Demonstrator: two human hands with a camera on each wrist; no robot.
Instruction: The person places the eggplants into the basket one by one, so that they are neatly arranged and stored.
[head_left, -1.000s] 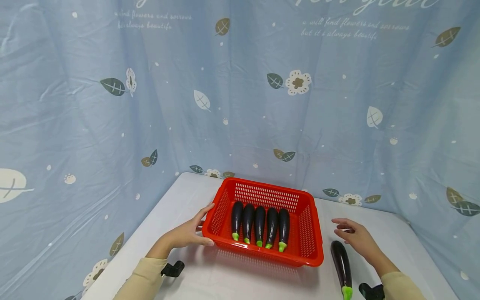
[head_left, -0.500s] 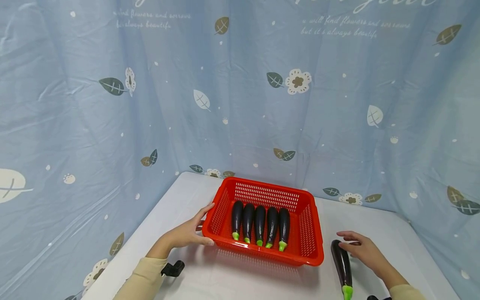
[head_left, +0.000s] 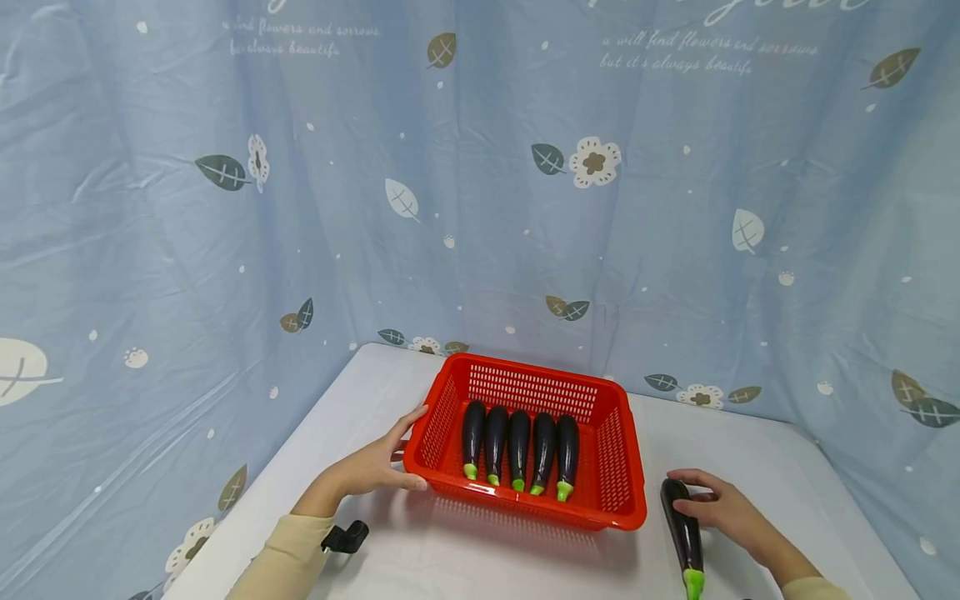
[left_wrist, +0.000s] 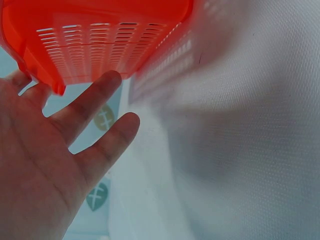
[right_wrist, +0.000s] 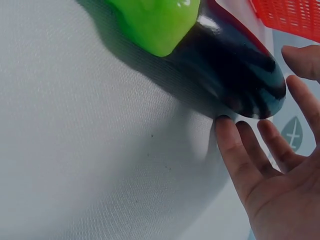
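Observation:
Several dark purple eggplants (head_left: pixel 518 450) with green stem ends lie side by side in a red plastic basket (head_left: pixel 611 467). My left hand (head_left: pixel 371 468) touches the basket's left side, fingers spread; in the left wrist view some fingertips pass behind the red rim and two stretch out below it. On the table at the right lies a single eggplant (head_left: pixel 684 533), its green end toward me. My right hand (head_left: pixel 727 510) is at this eggplant's far end, thumb and fingers spread around the rounded tip. In the right wrist view the fingers (right_wrist: pixel 235 150) are close to its skin without a visible grip.
A white-covered table (head_left: pixel 465 567) bears the basket and the loose eggplant. Blue curtains (head_left: pixel 480 250) with leaf and flower prints stand behind it and along both sides. A black device (head_left: pixel 347 537) sits at the left wrist.
My right hand has come down and toward me, from beyond the loose eggplant to around its far end. The left hand, basket and eggplants have kept their places.

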